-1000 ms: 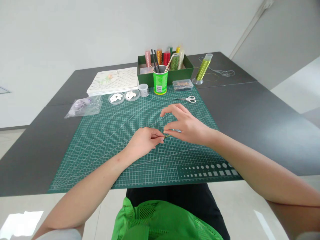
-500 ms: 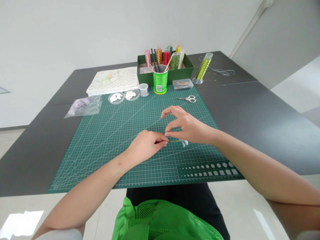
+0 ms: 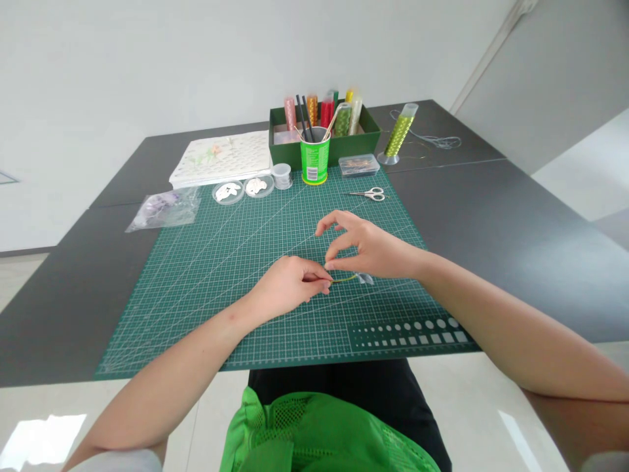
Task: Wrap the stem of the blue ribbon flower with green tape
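Note:
My left hand (image 3: 289, 282) is closed in a pinch on the thin green stem (image 3: 346, 278), low over the green cutting mat (image 3: 196, 288). At the stem's right end is a small pale bluish-white flower-like piece (image 3: 365, 278), lying under my right wrist. Right beside the left fingertips, my right hand (image 3: 368, 246) pinches thumb and index finger together, with its other fingers raised and curved. Whatever sits in that pinch is too small to make out.
Behind the hands lie scissors (image 3: 369, 194), a clear case (image 3: 359, 165) and a green cup (image 3: 314, 160) of tools. A dark green box (image 3: 289, 155) holds thread spools; a lime spool (image 3: 400, 134) stands right. Petal dishes (image 3: 228, 193), a plastic bag (image 3: 164, 210) and a white foam board (image 3: 226, 157) are left.
The stem now bows slightly, and the pale piece at its end has turned and shifted a little right. Both hands stay almost in place.

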Motion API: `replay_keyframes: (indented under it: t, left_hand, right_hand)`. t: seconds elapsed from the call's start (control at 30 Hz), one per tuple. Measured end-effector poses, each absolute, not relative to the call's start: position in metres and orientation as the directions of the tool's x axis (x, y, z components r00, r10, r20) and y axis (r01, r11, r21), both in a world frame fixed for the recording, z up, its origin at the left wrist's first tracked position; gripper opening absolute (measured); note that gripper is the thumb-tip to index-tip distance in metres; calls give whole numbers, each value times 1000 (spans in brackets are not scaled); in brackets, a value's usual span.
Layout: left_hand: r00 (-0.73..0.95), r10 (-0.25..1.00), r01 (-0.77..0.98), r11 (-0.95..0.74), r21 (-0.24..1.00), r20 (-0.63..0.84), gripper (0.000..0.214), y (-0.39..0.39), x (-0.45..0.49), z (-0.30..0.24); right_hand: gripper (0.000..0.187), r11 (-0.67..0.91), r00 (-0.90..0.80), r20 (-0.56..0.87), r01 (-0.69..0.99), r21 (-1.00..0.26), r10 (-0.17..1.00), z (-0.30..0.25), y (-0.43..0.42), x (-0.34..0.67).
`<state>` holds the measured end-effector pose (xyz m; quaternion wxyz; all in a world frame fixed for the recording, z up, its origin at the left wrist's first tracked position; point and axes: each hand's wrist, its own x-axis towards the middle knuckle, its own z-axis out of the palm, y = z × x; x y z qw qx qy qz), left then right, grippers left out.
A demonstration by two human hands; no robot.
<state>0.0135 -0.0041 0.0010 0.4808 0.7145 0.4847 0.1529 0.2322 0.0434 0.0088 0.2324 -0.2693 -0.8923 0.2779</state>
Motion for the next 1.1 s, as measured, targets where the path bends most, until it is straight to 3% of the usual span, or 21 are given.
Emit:
replay_keyframes:
  t: [0.3,0.5,0.73,0.83,0.97,1.1]
  left_hand:
    - [510,837,582,-168,796,-197,16,-4,14,-1]
    - [578,812,586,-346,733,-78,15,-9,15,2]
    - [557,830,529,-388,755,36,7,-13,13,2]
    - [526,849,514,-361,778,46,5,-14,14,4]
    - [490,870,508,-326,797,44,20,-14,14,5]
    - [480,874,503,-348,791,79,22,-13,13,5]
  right_hand:
    - [18,694,-709,244,455,-558,662,8,41,231]
    - [14,500,-675,31,515,-696,737,13,48,235]
    - [20,288,-708,-113,420,-861,697,10,63,244]
    - [23,220,-695,-154,419,-881,703,9,65,244]
    - [25,197,-680,-191,449,-872,708,9,66,243]
    - [23,197,-678,-190,450,-871,710,7,66,242]
